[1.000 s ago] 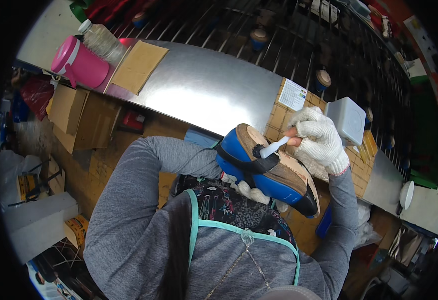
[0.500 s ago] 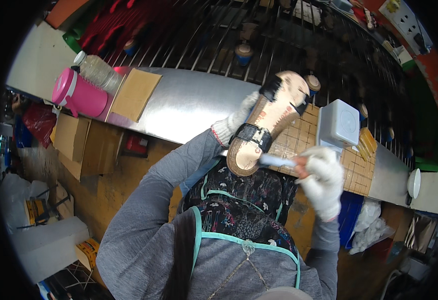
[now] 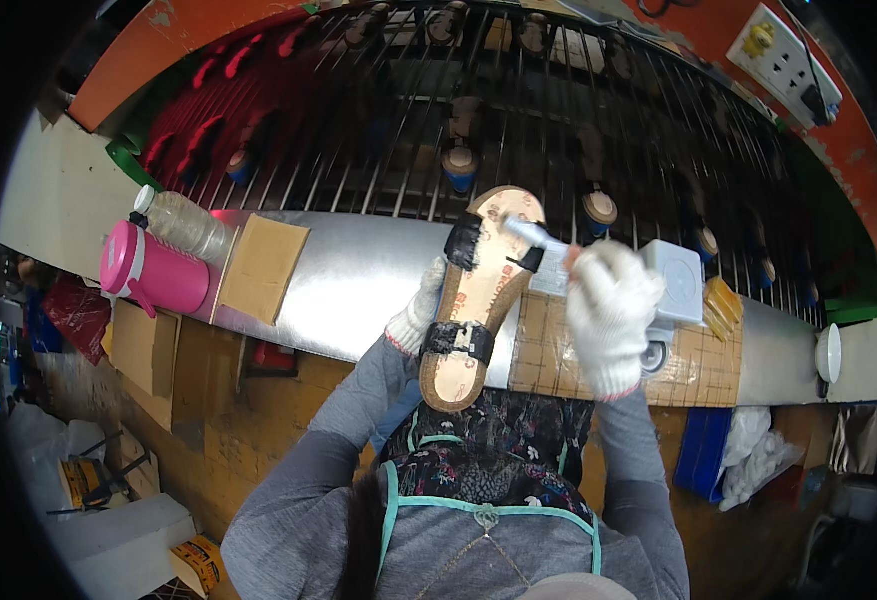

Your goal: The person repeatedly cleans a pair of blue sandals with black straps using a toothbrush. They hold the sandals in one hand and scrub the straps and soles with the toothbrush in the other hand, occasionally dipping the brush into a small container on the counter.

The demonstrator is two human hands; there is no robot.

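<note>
My left hand (image 3: 420, 308), in a white knit glove, is closed around the left side of a half-made sandal (image 3: 469, 300). The sandal has a beige, printed sole face, brown edges and black straps wrapped over it. It is held tilted with that face up, above the bench edge. My right hand (image 3: 614, 305), also gloved with bare fingertips showing, grips a pale-handled brush (image 3: 536, 233). The brush tip touches or hovers just over the sandal's far end; I cannot tell which. The left fingers behind the sandal are hidden.
A white square container (image 3: 677, 278) stands on a taped cardboard mat (image 3: 539, 350). Left on the metal bench (image 3: 354, 270) are a cardboard sheet (image 3: 264, 268), a pink jug (image 3: 164, 270) and a clear bottle (image 3: 191, 222). Beyond, a rod conveyor (image 3: 379, 150) carries several shoes. A white bowl (image 3: 829, 355) sits right.
The sandal has turned more upright and shifted left and nearer me. The brush has moved from its near end to its far end. My right hand has moved slightly left and away from me.
</note>
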